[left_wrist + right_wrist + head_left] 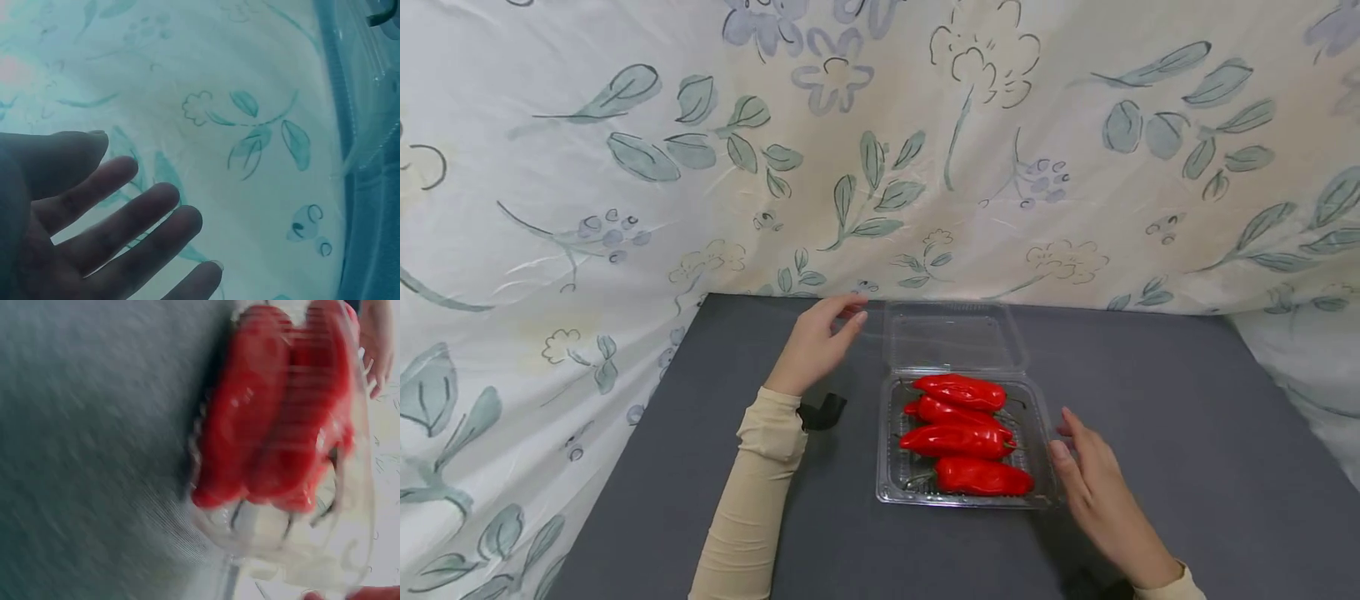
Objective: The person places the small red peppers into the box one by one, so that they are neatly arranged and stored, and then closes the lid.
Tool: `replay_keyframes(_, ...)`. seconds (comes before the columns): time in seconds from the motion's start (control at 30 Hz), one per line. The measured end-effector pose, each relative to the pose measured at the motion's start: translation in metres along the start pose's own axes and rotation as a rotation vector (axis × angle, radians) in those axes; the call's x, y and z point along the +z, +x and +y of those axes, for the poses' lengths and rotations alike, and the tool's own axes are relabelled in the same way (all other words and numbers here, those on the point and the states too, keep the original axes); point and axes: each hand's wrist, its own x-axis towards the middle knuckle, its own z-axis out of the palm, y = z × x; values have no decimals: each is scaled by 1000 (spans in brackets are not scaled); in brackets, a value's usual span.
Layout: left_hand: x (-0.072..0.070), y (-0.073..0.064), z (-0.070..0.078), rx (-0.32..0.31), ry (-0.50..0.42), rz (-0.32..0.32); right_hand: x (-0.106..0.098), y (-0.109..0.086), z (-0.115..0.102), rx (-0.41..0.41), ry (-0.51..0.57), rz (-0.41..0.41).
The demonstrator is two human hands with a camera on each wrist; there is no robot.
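A clear plastic clamshell box [889, 450] lies with its lid [951, 337] folded back on the far side. Several glossy red peppers [973, 475] with thin dark stems lie in its base, roughly side by side; the right wrist view shows these peppers [250, 406] blurred through the box wall. Left of the lid is my left hand [816, 346], raised with loosely bent fingers; in the left wrist view its fingers [153, 225] are spread around nothing. My right hand [1101, 492] is just beyond the box's right wall, fingers relaxed and fingertips close to the rim.
The box stands on a dark grey table [1187, 417]. A pale cloth [880, 183] with leaves and flowers hangs along the table's back and sides. A black strap [823, 412] sits at my left wrist.
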Motion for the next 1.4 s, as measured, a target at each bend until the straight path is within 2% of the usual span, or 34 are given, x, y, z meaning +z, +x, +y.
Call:
replay_keyframes(0.2,14,7,-4,0,30,-53,-32,30,-2,36,-20,81)
replay_keyframes(0.4,30,13,-21,-60,68,-130,-44,88,11,-37,-57,145)
replay_keyframes(0.53,35,25,-34,-144,46,-194,-47,130,22,12,-52,38)
replay_keyframes(0.67,37,39,-45,-243,6,-247,-43,166,35,105,-46,-156)
replay_keyframes(0.77,39,49,-50,-284,28,-300,-37,184,46,150,-68,-307)
replay_keyframes(0.9,45,59,-57,-301,108,-388,-28,198,54,173,-113,-445)
replay_keyframes(1.07,54,61,-63,-307,182,-466,-17,203,57,178,-156,-496)
replay_keyframes(1.2,62,55,-65,-327,190,-477,-11,205,60,166,-151,-490)
replay_keyframes(1.4,72,51,-67,-311,189,-439,-8,206,68,159,-105,-501)
